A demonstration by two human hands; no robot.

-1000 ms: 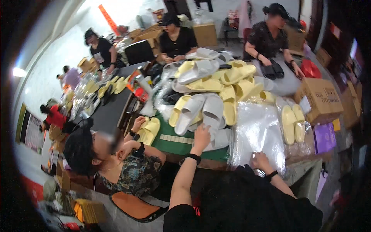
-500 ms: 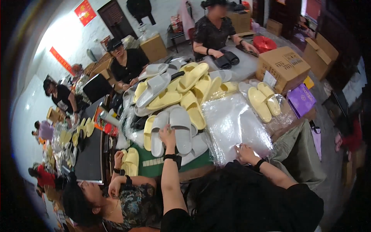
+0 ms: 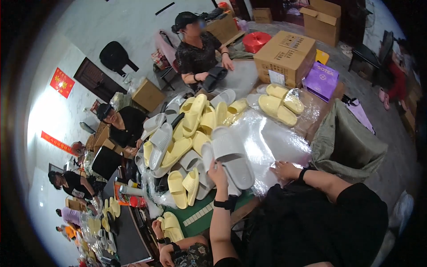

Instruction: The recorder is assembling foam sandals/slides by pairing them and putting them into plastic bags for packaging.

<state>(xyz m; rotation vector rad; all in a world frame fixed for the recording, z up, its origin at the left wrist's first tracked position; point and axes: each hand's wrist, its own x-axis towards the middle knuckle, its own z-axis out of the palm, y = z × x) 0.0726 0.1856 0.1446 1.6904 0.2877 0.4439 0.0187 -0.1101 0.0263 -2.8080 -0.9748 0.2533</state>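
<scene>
- Left hand: fingers closed on grey slippers, frame centre, beside clear bags.
- Right hand: on bags' near edge, right of centre; can't tell if pinching.
- Yellow/grey slipper pile: left of centre.

Matt slippers, crazy shiny plastic

So the grey slippers in the left hand's grip look matt and rubbery, straps finely ribbed. Right of the grip, the clear plastic sheets by the right hand are smooth and seriously glossy. Past the grip, dull cardboard box. Way off to its right, a sack in rough-looking, creased cloth.
</scene>
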